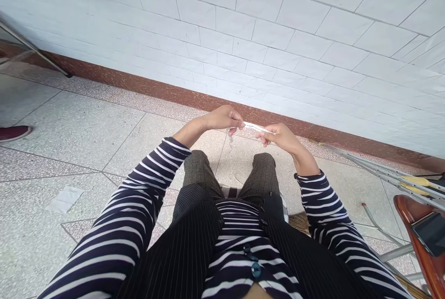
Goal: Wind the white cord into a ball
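A thin white strip (255,126), maybe paper or cloth, is stretched between my two hands in front of my knees. My left hand (225,119) pinches its left end between thumb and fingers. At the other end, my right hand (280,137) grips it with the thumb on top. From under my left hand hangs a small, pale, crinkled thread-like piece (231,140); what it is made of is too small to tell. The strip slopes slightly down to the right.
A tiled white wall (222,25) rises ahead. Metal crutches (368,164) lean at the right, by a brown seat (406,211) with a phone (431,233) on it. On the floor at left lie a white paper (65,199) and a person's dark red shoe (14,133).
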`<state>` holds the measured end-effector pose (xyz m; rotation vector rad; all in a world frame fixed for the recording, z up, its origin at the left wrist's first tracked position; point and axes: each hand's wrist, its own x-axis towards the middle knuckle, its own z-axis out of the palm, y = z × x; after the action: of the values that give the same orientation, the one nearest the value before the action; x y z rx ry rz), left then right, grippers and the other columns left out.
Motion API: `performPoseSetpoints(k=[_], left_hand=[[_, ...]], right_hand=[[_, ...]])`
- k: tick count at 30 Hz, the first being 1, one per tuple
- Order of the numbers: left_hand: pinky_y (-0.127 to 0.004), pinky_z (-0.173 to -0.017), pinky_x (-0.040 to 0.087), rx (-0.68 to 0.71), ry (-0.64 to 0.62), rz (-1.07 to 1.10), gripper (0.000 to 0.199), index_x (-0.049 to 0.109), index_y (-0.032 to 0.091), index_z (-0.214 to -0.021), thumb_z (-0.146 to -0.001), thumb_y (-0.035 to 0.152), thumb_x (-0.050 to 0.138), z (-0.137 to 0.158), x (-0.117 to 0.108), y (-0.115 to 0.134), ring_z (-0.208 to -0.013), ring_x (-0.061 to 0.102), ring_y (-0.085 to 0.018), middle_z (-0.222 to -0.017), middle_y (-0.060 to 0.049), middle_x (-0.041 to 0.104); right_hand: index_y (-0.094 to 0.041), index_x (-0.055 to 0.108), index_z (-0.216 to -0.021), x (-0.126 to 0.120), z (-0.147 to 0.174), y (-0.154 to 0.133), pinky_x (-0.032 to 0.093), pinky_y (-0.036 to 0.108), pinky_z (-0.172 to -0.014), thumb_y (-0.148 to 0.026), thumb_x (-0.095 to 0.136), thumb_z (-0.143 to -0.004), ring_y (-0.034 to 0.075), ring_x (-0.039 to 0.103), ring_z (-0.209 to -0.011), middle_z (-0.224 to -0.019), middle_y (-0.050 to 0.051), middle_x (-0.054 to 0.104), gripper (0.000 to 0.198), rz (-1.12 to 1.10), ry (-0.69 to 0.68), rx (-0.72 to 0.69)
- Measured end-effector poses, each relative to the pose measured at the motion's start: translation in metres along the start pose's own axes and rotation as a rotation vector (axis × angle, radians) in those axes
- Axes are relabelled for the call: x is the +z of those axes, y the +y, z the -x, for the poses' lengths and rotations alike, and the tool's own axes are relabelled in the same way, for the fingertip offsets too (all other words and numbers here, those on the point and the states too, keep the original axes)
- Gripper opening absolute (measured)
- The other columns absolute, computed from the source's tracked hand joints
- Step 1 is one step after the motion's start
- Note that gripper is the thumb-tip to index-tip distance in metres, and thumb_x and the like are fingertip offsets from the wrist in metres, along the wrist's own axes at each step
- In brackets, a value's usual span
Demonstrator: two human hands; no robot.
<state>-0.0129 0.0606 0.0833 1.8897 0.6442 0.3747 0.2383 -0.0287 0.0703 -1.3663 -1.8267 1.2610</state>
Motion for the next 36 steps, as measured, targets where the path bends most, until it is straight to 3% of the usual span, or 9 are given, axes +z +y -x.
performPoseSetpoints(k=[4, 7, 10, 14, 19, 24, 30, 33, 36], left_hand=[[-0.025, -0.056, 0.034, -0.032, -0.089, -0.049, 0.024, 0.077, 0.017, -0.067, -0.083, 0.033, 0.068, 0.001, -0.001, -0.002, -0.048, 0.047, -0.010, -0.049, -0.001, 0.060], [-0.026, -0.057, 0.035, -0.046, -0.112, -0.052, 0.024, 0.077, 0.017, -0.067, -0.082, 0.034, 0.069, 0.001, 0.000, -0.001, -0.049, 0.048, -0.011, -0.050, -0.002, 0.061], [-0.025, -0.056, 0.034, -0.040, -0.090, -0.038, 0.025, 0.075, 0.017, -0.063, -0.081, 0.033, 0.070, 0.000, -0.001, -0.001, -0.048, 0.048, -0.010, -0.048, 0.000, 0.060], [-0.025, -0.054, 0.035, -0.048, -0.048, 0.046, 0.023, 0.071, 0.015, -0.058, -0.074, 0.029, 0.077, 0.001, -0.002, -0.004, -0.046, 0.047, -0.010, -0.046, 0.000, 0.058], [-0.026, -0.064, 0.043, -0.002, 0.025, 0.120, 0.022, 0.073, 0.014, -0.064, -0.077, 0.030, 0.076, 0.003, 0.002, -0.015, -0.057, 0.058, -0.012, -0.057, -0.002, 0.066], [-0.034, -0.092, 0.048, 0.025, 0.187, 0.292, 0.022, 0.078, 0.016, -0.093, -0.081, 0.034, 0.074, 0.004, 0.028, -0.040, -0.094, 0.068, -0.018, -0.094, -0.006, 0.077], [-0.038, -0.104, 0.043, 0.099, 0.295, 0.513, 0.046, 0.070, 0.019, -0.122, -0.080, 0.035, 0.078, 0.007, 0.073, -0.048, -0.120, 0.062, -0.024, -0.127, -0.011, 0.070], [-0.038, -0.103, 0.044, 0.092, 0.287, 0.616, 0.049, 0.071, 0.018, -0.121, -0.077, 0.039, 0.080, 0.006, 0.088, -0.052, -0.116, 0.064, -0.024, -0.119, -0.011, 0.073], [-0.034, -0.096, 0.046, 0.032, 0.310, 0.585, 0.034, 0.077, 0.015, -0.096, -0.081, 0.045, 0.076, 0.007, 0.098, -0.059, -0.100, 0.067, -0.021, -0.098, -0.009, 0.076]], right_hand=[[-0.018, 0.077, -0.100, 0.001, 0.004, 0.002, 0.053, 0.029, -0.067, -0.054, 0.059, -0.094, 0.015, 0.069, -0.071, -0.085, 0.006, 0.074, 0.041, -0.062, -0.107, -0.037], [-0.017, 0.077, -0.097, 0.003, 0.005, 0.002, 0.053, 0.028, -0.066, -0.053, 0.063, -0.091, 0.014, 0.068, -0.067, -0.079, 0.004, 0.073, 0.040, -0.075, -0.125, -0.013], [-0.015, 0.077, -0.096, 0.005, 0.006, 0.000, 0.051, 0.028, -0.062, -0.054, 0.063, -0.091, 0.013, 0.066, -0.060, -0.073, 0.003, 0.071, 0.041, -0.087, -0.142, 0.021], [-0.016, 0.077, -0.103, 0.009, 0.008, -0.004, 0.053, 0.030, -0.069, -0.057, 0.053, -0.096, 0.015, 0.069, -0.072, -0.084, 0.006, 0.075, 0.047, -0.097, -0.176, -0.039], [-0.018, 0.079, -0.096, 0.017, 0.005, -0.001, 0.053, 0.030, -0.071, -0.049, 0.070, -0.088, 0.015, 0.069, -0.071, -0.078, 0.004, 0.074, 0.033, -0.254, -0.152, -0.049], [-0.020, 0.078, -0.102, 0.030, 0.000, 0.003, 0.035, 0.022, -0.044, -0.045, 0.079, -0.079, 0.010, 0.060, -0.056, -0.081, 0.005, 0.075, 0.034, -0.494, 0.007, -0.028], [-0.023, 0.076, -0.115, 0.037, -0.009, 0.000, 0.020, 0.022, -0.038, -0.045, 0.076, -0.082, 0.004, 0.048, -0.042, -0.102, 0.008, 0.078, 0.040, -0.471, 0.107, -0.061], [-0.026, 0.075, -0.118, 0.040, -0.014, -0.004, 0.022, 0.022, -0.038, -0.044, 0.074, -0.084, 0.004, 0.051, -0.040, -0.108, 0.008, 0.077, 0.039, -0.444, 0.144, -0.087], [-0.028, 0.072, -0.124, 0.042, -0.016, -0.007, 0.025, 0.023, -0.037, -0.045, 0.070, -0.086, 0.005, 0.053, -0.041, -0.113, 0.008, 0.076, 0.041, -0.401, 0.229, -0.105]])
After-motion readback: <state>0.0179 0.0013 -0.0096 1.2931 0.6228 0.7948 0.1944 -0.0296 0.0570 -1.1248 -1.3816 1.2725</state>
